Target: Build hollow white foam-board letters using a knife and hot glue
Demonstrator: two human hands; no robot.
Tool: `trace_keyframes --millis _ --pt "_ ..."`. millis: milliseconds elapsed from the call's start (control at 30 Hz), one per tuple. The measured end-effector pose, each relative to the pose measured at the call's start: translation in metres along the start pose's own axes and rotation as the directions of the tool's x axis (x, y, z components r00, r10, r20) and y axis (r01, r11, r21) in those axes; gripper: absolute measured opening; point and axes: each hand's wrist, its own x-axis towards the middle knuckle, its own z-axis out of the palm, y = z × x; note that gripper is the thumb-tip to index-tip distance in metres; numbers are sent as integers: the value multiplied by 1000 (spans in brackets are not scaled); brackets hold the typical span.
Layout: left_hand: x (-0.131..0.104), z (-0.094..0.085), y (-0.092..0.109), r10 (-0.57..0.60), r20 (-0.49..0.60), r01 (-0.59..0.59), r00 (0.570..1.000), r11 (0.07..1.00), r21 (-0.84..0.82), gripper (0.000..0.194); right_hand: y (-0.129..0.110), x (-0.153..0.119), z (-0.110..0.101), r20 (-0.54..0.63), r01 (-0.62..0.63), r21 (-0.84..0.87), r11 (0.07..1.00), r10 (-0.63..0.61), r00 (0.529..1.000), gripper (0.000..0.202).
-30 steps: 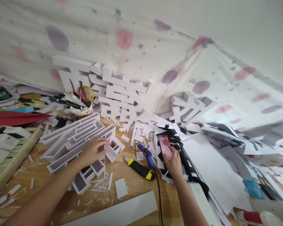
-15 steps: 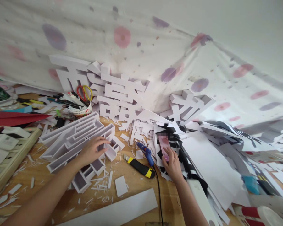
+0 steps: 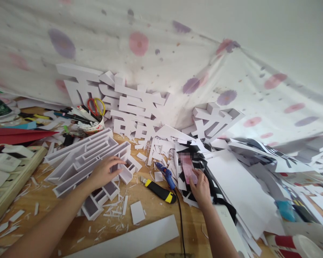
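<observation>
My left hand [image 3: 104, 173] lies over a hollow white foam-board letter shape [image 3: 90, 156] on the table, thumb and fingers apart beside its right end. My right hand [image 3: 201, 189] touches the lower right part of a flat pink phone-like slab [image 3: 187, 171], its thumb and fingers spread. Blurred squares cover the slab's upper part, and its kind is hard to make out. Under it are black and white patterned sheets [image 3: 181, 184]. Between my hands lie a yellow and black utility knife [image 3: 160, 191] and a blue hot glue gun [image 3: 167, 175] with a black cord.
Finished white letters [image 3: 136, 107] lean against the patterned curtain. A cup of tools [image 3: 94, 127] with scissors stands behind the hollow shape. A power strip [image 3: 18, 182] is at left, white sheets [image 3: 242, 193] at right. A long white strip [image 3: 131, 238] lies in front; scraps litter the wood.
My right hand has shifted slightly right and down across the pink slab, uncovering more of it. My left hand stays where it was.
</observation>
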Motion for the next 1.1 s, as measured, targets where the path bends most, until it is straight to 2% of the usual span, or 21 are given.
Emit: trace_keyframes --millis 200,267,367,533,700,867,967,1100 --pt "2 -4 3 -2 -45 -2 999 996 -91 32 -9 -2 -5 103 82 67 994 -89 991 29" --pt "0 -8 5 -50 -86 41 995 995 -94 33 -9 -3 -5 87 64 58 996 -69 994 29" --pt "-10 -14 5 -110 -153 114 982 993 21 35 -3 -5 -4 44 13 41 999 -15 999 29" --pt "-36 -16 -8 -105 -267 183 958 941 286 39 5 -7 -4 30 -28 30 999 27 999 30" --pt "-55 -10 -24 -92 -238 168 967 930 327 48 4 -7 -6 25 -55 40 998 54 998 27" --pt "-60 -9 -30 -80 -229 154 970 933 325 47 2 -12 -7 -47 -106 -5 994 105 993 27" --pt "-58 -12 -25 -121 -225 187 967 934 304 46 4 -17 -7 -51 -119 5 993 120 992 28" --pt "-46 -18 -4 -291 -215 349 932 880 322 55 5 -23 -8 -34 -168 30 985 169 985 29"
